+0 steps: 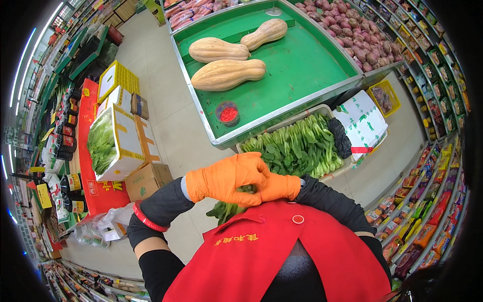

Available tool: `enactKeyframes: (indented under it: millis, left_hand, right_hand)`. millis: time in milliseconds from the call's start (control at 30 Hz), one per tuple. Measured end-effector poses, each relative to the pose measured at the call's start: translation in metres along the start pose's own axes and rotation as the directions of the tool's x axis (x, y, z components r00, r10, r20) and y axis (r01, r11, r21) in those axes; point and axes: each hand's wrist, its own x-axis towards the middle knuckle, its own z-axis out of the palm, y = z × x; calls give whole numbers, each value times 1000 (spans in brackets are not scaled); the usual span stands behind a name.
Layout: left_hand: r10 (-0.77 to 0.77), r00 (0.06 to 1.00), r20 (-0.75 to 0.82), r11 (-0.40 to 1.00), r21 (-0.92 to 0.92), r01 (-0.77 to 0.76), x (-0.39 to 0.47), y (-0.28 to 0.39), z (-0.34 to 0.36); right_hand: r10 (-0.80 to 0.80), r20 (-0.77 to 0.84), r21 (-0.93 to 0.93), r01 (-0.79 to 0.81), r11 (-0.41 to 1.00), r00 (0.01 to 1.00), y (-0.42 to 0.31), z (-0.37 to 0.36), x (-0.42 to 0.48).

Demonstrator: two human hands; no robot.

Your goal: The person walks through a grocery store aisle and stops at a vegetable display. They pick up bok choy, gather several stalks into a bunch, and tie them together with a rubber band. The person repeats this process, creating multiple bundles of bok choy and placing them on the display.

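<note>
Both hands wear orange gloves and meet close in front of the red vest. My left hand (pixel 226 178) curls around the pale stems of a bunch of leafy greens (pixel 225 212). Its dark leaves hang down to the left, and the rest is hidden by the hands and vest. My right hand (pixel 282 187) presses against the left fingers at the same stems; its fingertips are mostly covered. A thin red strand shows by the right fingers. Just beyond the hands, a crate (pixel 323 109) holds rows of similar leafy greens (pixel 298 145), with black plastic (pixel 339 137) at one end.
A green display bin (pixel 302 81) ahead bears three butternut-shaped squashes (pixel 228 74) and a tub of small red pieces (pixel 228 114). Red onions (pixel 358 36) lie at the far right. Foam boxes (pixel 130 139) with cabbage stand left. Snack shelves (pixel 426 211) line the right.
</note>
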Motion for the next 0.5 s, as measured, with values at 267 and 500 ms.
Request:
enactKeyframes:
  millis: [267,500]
  left_hand:
    - [6,996,94,993,120,-18,1,16,-13]
    - [-48,998,48,995,87,44,-11,15,-14]
  right_hand:
    - [27,51,100,-32,994,998,-10,4,10]
    - [-15,-123,137,32,990,992,-16,7,6]
